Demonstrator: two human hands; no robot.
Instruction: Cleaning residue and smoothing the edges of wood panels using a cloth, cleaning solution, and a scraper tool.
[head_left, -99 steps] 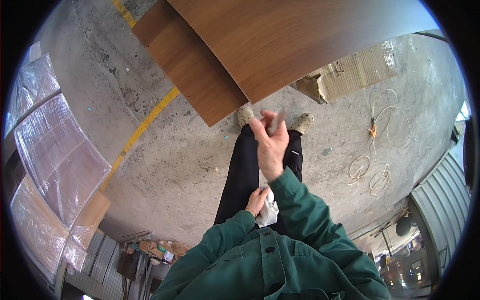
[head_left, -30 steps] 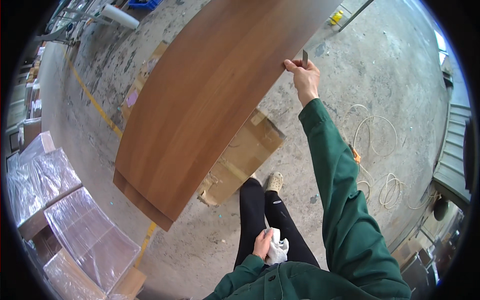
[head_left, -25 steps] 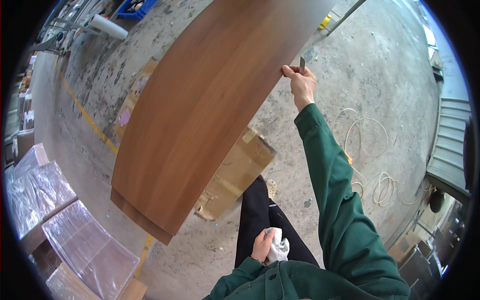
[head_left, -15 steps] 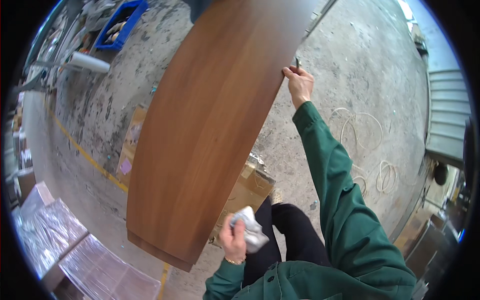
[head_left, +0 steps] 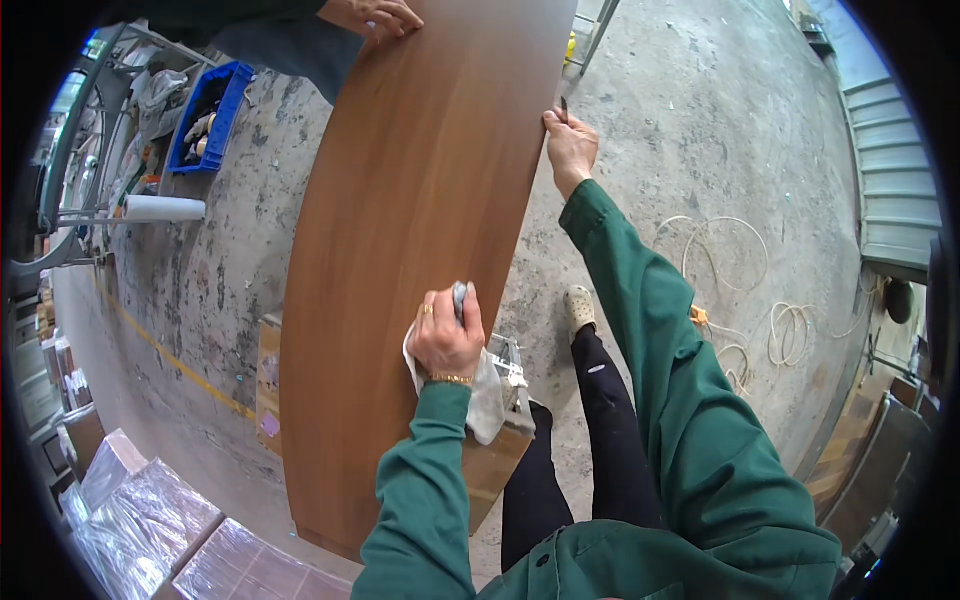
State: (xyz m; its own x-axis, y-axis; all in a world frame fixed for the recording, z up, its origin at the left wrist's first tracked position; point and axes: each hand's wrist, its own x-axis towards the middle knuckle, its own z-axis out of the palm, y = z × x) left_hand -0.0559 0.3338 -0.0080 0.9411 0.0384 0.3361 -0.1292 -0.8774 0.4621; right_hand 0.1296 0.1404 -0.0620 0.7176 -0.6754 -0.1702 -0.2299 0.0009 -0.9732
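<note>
A long brown wood-grain panel [head_left: 400, 230] with a bowed left edge stretches away in front of me. My left hand [head_left: 447, 340], wearing a ring and bracelet, is closed around a whitish rag [head_left: 487, 405] over the panel's near right side. Part of the rag hangs past the panel's edge. Farther along that same edge is my right hand [head_left: 572, 150], its fingers closed around a small, dark, thin blade-like tool [head_left: 564, 108]. Its thumb is at the panel's edge; the tool's exact kind is unclear.
A co-worker's hand [head_left: 385, 18] rests on the panel's far left side. Boxes stand beneath the panel, including a cardboard one [head_left: 490, 462]. A blue crate [head_left: 210, 118] and white roll [head_left: 165, 208] lie left. Wrapped stacks [head_left: 150, 525] fill the near left; hose [head_left: 790, 335] coils lie right.
My left hand has carried the rag up and forward over the panel. The right hand has shifted slightly left and farther away. A co-worker's hand has appeared on the panel's far part.
</note>
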